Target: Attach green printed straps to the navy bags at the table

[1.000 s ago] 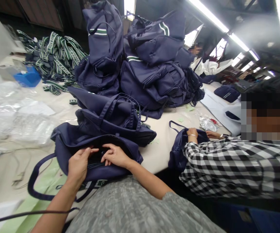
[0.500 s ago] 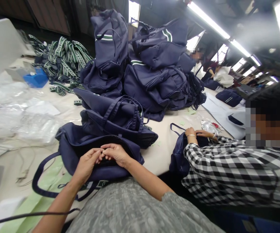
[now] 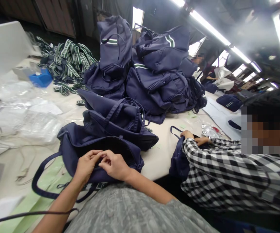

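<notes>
A navy duffel bag (image 3: 69, 145) lies open in front of me, its dark inside showing and a strap handle looping out on the left. Over its near edge, my left hand (image 3: 88, 164) is closed in a pinch. My right hand (image 3: 114, 164) meets it there, fingers curled and tips pressed together. Whatever sits between the fingertips is too small to make out. Right behind the open bag rests another navy bag (image 3: 110, 119) with its handles up.
Navy bags (image 3: 152, 74) are piled at the back. Green-and-white straps (image 3: 69, 61) heap at the left behind a blue bin (image 3: 40, 78) and clear plastic bags (image 3: 33, 126). On the right, a co-worker in a checked shirt (image 3: 227, 171) handles another navy bag (image 3: 177, 158).
My right hand has turned and curled its fingers more, while my left hand stays pinched beside it. The co-worker's hands have shifted slightly on their bag. The view has tilted a little.
</notes>
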`<action>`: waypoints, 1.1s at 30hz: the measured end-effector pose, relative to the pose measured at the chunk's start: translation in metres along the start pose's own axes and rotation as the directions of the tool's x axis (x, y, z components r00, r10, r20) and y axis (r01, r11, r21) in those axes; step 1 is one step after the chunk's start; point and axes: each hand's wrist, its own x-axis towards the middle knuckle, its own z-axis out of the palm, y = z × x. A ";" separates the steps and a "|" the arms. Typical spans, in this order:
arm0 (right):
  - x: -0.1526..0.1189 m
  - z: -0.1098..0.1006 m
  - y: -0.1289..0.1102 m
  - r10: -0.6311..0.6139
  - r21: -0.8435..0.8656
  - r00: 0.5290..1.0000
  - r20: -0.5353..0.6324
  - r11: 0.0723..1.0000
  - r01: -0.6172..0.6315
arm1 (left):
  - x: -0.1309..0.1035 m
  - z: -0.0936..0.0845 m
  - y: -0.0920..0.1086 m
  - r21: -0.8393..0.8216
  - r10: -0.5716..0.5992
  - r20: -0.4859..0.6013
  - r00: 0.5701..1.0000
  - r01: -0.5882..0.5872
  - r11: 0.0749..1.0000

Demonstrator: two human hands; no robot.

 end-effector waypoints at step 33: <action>0.092 -0.003 0.013 -0.185 -0.358 0.937 0.295 0.888 0.289 | 0.026 0.002 -0.001 0.132 -0.039 -0.235 0.971 0.071 0.989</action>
